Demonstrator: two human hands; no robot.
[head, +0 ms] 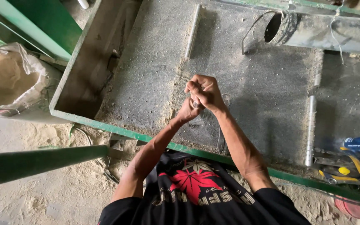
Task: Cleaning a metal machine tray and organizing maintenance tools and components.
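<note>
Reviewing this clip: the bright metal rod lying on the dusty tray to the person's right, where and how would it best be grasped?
Probably mid-length, from above. The metal rod lies flat on the tray, running away from the person, its shaft bare on both sides; its near end sits close to the cluttered tools. The right hand, clasped with the left hand, is the nearer one.

A small dark, roundish object [196, 103], mostly hidden and too covered to be identified, is clasped between the left hand [187, 111] and the right hand [205, 92] above the dusty green-framed tray [105, 125].
</note>
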